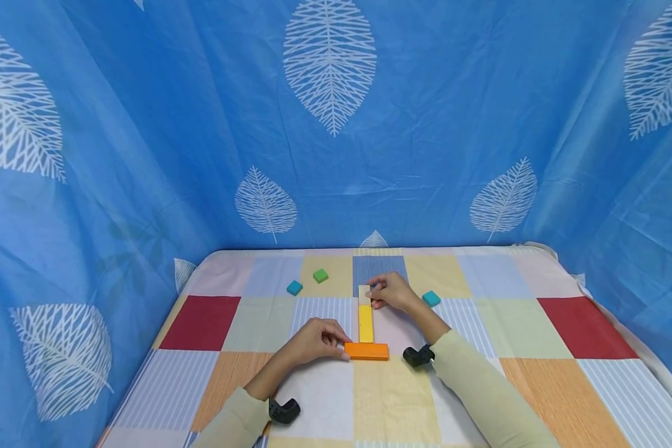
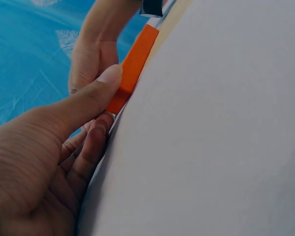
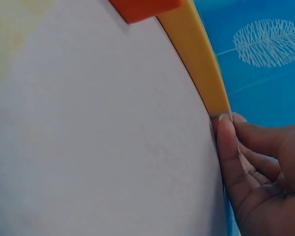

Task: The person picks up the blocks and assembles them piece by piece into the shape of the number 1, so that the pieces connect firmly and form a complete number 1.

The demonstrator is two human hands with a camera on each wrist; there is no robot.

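Observation:
An orange block (image 1: 366,351) lies crosswise on the patchwork cloth. My left hand (image 1: 316,341) pinches its left end, the thumb (image 2: 110,78) on the near side and fingertips at the far side. From the orange block's middle a yellow block (image 1: 366,325) runs straight away from me, the two forming an upside-down T. Beyond the yellow block, end to end with it, lies a pale wood-coloured block (image 1: 363,294). My right hand (image 1: 393,291) pinches this pale block from its right side. In the right wrist view those fingers mostly hide it, at the yellow block's far end.
Behind and left of the row sit a green block (image 1: 320,275) and a blue block (image 1: 294,287). A teal block (image 1: 431,298) lies just right of my right forearm. Blue leaf-print curtains (image 1: 336,186) stand at the back and both sides of the table.

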